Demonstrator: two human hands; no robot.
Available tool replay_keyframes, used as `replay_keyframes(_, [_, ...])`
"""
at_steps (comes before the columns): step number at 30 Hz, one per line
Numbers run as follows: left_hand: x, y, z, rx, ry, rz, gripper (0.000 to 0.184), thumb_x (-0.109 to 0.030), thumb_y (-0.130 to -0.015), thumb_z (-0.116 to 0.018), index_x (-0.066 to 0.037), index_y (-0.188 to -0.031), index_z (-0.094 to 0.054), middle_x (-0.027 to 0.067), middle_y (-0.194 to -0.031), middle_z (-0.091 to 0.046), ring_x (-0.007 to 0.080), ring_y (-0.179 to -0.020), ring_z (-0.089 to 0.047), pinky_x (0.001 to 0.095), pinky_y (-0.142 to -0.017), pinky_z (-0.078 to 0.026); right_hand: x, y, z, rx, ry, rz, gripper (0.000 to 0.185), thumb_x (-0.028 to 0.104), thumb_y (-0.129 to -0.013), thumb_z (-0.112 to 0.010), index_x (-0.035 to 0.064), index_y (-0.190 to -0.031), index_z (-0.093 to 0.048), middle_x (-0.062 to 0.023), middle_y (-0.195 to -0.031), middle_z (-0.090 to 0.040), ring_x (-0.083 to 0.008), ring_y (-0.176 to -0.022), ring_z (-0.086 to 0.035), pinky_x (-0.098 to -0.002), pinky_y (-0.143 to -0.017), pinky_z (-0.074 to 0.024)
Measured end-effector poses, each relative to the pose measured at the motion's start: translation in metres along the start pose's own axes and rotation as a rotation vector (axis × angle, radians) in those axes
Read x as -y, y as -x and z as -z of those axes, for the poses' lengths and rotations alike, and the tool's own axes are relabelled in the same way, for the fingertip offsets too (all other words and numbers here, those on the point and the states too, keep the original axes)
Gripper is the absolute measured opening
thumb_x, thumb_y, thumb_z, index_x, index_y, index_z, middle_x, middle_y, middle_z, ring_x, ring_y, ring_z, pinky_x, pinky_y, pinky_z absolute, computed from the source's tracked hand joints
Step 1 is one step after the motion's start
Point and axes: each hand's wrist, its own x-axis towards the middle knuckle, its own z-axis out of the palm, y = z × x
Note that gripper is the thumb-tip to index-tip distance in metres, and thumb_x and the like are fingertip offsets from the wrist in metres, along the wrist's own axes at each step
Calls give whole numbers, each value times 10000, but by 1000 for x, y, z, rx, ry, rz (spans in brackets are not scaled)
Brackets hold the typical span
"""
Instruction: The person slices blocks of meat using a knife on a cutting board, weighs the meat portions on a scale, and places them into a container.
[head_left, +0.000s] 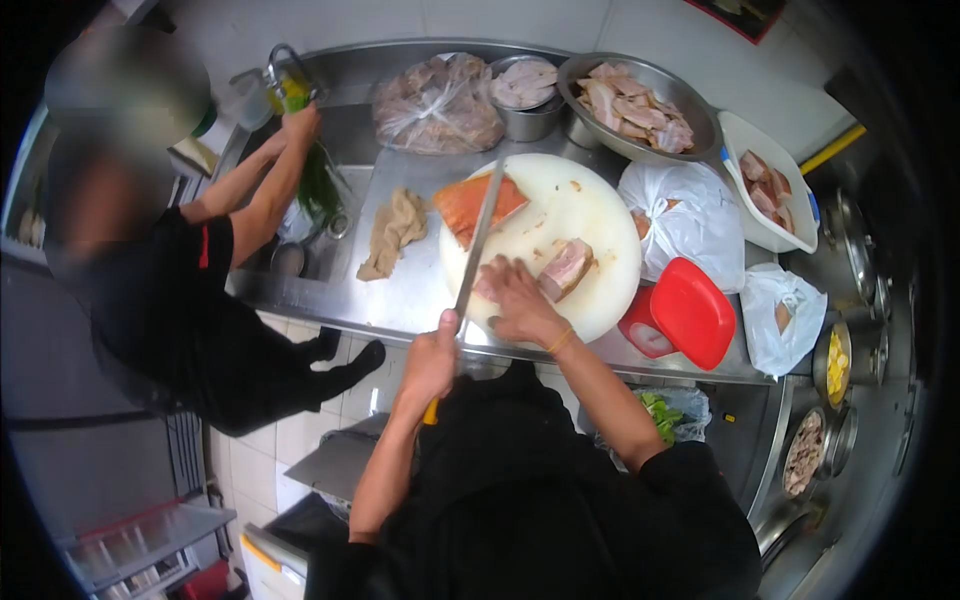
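Observation:
My left hand (432, 355) is closed round the handle of a long knife (482, 225), whose yellow butt shows below the fist. Its blade points away from me, over the left part of a round white cutting board (610, 225). My right hand (525, 305) presses its bent, spread fingers onto a piece of meat (485, 287) beside the blade; the hand hides most of that piece. Just right of those fingers lies a chunk of pork (567, 268). A larger orange-brown slab of meat (475, 207) rests at the board's upper left, with the blade passing across it.
A co-worker (170, 260) at the sink on the left holds green vegetables (318, 190). Behind the board stand a bagged load of meat (437, 105) and a steel bowl (700, 130) of sliced meat. A red lidded container (690, 315) and white bags (690, 215) sit at right. A cloth (393, 233) lies left.

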Motion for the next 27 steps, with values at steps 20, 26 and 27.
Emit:
replay_keyframes(20, [69,40,37,-25,99,109,814,-698,-1005,-249,-3,-700,-542,38,-488,-428,157,-381,-439,295,-387,-357,-19,-32,75,103,-852,-421,329,243,-740,-883,38,-892,-675,-101,-920,-741,-178,-848,-720,-308,-775,-579])
replay_keyframes(26, [78,45,38,-37,95,101,828,-715,-996,-251,0,-692,-537,33,-480,-414,153,-370,-431,292,-378,-346,-97,-87,204,-644,-1255,-405,449,178,-871,-773,65,-1264,-589,-93,-1154,-673,-185,-999,-654,-308,-770,-564])
replay_keyframes(27, [79,48,37,-37,101,115,826,-715,-996,-255,0,-693,-536,33,-480,-414,152,-369,-430,290,-377,-343,-103,-85,201,-631,-1049,-405,542,202,-851,-788,47,-1313,-553,-117,-1214,-650,-217,-1044,-647,-335,-823,-559])
